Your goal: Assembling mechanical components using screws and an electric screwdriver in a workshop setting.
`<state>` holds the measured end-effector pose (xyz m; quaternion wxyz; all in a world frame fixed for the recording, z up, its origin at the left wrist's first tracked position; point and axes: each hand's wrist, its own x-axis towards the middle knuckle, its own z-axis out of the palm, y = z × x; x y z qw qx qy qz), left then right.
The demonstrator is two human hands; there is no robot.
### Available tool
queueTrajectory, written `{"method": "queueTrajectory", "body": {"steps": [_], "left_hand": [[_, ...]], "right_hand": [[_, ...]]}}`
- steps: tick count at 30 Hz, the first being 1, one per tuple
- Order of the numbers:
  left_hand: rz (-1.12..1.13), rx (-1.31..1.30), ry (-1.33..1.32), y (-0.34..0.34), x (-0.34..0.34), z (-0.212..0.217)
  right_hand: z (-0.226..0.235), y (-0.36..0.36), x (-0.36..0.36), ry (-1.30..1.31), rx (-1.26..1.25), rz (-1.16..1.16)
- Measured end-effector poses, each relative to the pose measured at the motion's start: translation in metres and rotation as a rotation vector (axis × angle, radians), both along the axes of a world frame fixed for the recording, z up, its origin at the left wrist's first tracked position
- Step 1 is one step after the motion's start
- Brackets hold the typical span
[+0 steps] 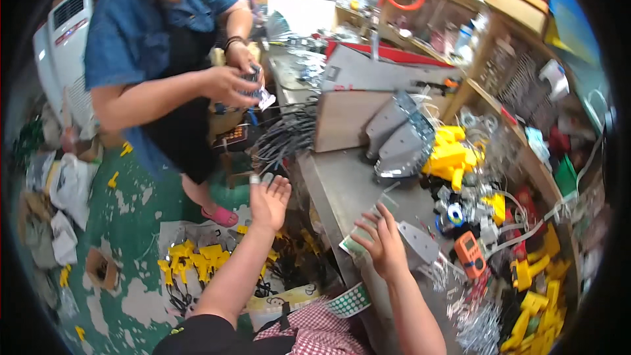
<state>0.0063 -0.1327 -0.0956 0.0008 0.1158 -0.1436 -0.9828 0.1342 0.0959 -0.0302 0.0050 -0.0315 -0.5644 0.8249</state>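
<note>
My left hand [269, 204] is raised beside the workbench [335, 184], palm up and open, its fingers spread with nothing in them. Pale coverings show on a couple of its fingertips. Over the bench's near edge, my right hand [383, 244] is open with fingers apart. Behind its fingers lies a pale green and white sheet [355, 242]; whether they touch it I cannot tell. A flat grey plastic part [419, 242] rests just right of that hand. Grey curved housings [401, 135] stand farther back. Dark cables [289, 135] hang in a bundle beyond my left hand.
A co-worker [158, 59] stands at the left, holding a small dark object with a white piece. Yellow plastic parts [453, 154], an orange meter [470, 254] and wires crowd the bench's right. Yellow parts with dark cables [197, 260] lie low at left. A green dotted container [350, 301] is near my lap.
</note>
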Motion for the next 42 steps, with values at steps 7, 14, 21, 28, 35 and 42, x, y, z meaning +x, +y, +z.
{"method": "queueTrajectory", "body": {"steps": [7, 14, 21, 28, 35, 42], "left_hand": [[-0.144, 0.183, 0.003, 0.067, 0.010, 0.016], [-0.140, -0.546, 0.342, 0.177, 0.035, -0.004], [-0.110, -1.687, 0.715, 0.161, 0.011, -0.022], [-0.360, -1.831, 1.275, 0.149, -0.007, -0.008], [-0.613, -1.834, 1.456, 0.154, -0.027, 0.007], [-0.607, -1.514, 1.445, 0.181, -0.034, 0.013]], "right_hand": [[-0.002, 0.001, -0.005, 0.166, -0.430, -0.347], [-0.028, 0.077, 0.070, 0.221, -0.460, -0.591], [-0.002, 0.125, 0.081, 0.018, -0.033, -0.600], [0.009, 0.194, -0.002, 0.165, 1.626, -0.439], [-0.002, 0.206, -0.050, -0.036, 2.352, 0.273], [0.007, 0.197, -0.061, 0.122, 1.852, 0.073]]}}
